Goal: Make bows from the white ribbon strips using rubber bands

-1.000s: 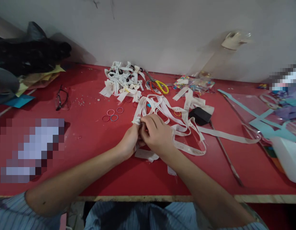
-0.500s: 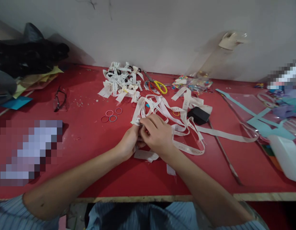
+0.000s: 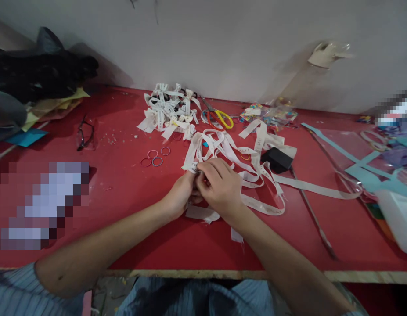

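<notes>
My left hand and my right hand are closed together over the red table. Between their fingertips runs a white printed ribbon, bent over my left thumb. My right fingers are curled into a pinch against it, and the exact fold is hidden behind them. More loops of the same ribbon lie loose around and behind my right hand. Beyond my hands is a pile of white ribbon bows, with dark bands showing among them. Several small elastic bands lie left of the ribbon.
Scissors with red and yellow handles rest behind the ribbon. A black block sits to the right, beside a thin rod. Eyeglasses and a blurred-out object are at left. A white container stands at the right edge.
The view has turned slightly, so things on the table appear a little further right. Both hands keep their closed grip on the ribbon, with only slight finger movement.
</notes>
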A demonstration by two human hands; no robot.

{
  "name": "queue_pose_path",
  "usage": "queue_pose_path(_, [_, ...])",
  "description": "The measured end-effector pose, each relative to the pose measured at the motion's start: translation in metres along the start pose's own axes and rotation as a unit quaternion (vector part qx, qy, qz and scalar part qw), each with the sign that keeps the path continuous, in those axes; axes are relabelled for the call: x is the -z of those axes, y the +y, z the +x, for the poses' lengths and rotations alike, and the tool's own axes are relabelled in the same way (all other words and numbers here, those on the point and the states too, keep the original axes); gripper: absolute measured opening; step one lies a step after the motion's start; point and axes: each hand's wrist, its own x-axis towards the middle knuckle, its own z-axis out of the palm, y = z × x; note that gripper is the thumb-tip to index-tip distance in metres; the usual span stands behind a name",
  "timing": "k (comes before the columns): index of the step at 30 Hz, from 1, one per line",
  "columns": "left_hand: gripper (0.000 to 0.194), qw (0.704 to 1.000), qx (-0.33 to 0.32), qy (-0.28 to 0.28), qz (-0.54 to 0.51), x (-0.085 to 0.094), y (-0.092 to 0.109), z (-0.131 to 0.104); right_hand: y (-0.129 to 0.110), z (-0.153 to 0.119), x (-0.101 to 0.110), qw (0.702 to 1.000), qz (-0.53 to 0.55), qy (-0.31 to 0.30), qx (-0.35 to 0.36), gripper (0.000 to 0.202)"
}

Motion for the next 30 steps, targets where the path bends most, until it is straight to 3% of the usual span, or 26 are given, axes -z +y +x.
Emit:
queue_pose_path(7, [0.053,0.998,-0.003,-0.051,-0.029,0.005,0.004,0.001,0.011,-0.001,0.001,0.995,0.087,-0.053,0.016,0.008])
queue_pose_path(11, [0.057,1.000,-0.014,-0.004,0.010,0.002,0.002,0.001,0.007,-0.002,0.000,0.998,0.057,-0.018,0.003,0.014])
queue_pose_path(15, [0.060,1.000,-0.005,0.006,0.016,0.001,0.001,0.001,0.000,0.000,-0.001,0.999,0.033,0.000,-0.019,0.017])
queue_pose_path(18, [0.061,1.000,-0.002,0.001,-0.006,0.002,0.003,0.001,0.003,0.000,-0.001,0.996,0.083,-0.018,-0.027,0.016])
queue_pose_path(23, [0.060,0.998,-0.015,-0.058,0.007,0.008,0.003,0.002,0.011,-0.001,0.003,0.977,0.208,-0.044,-0.035,0.016])
queue_pose_path(26, [0.055,0.995,-0.050,-0.078,0.034,0.011,-0.001,0.003,0.010,0.000,0.006,0.957,0.279,-0.039,-0.071,0.012])
queue_pose_path(30, [0.050,0.980,-0.106,-0.126,0.109,0.015,-0.003,0.000,0.006,-0.001,0.008,0.928,0.325,-0.045,-0.176,0.011])
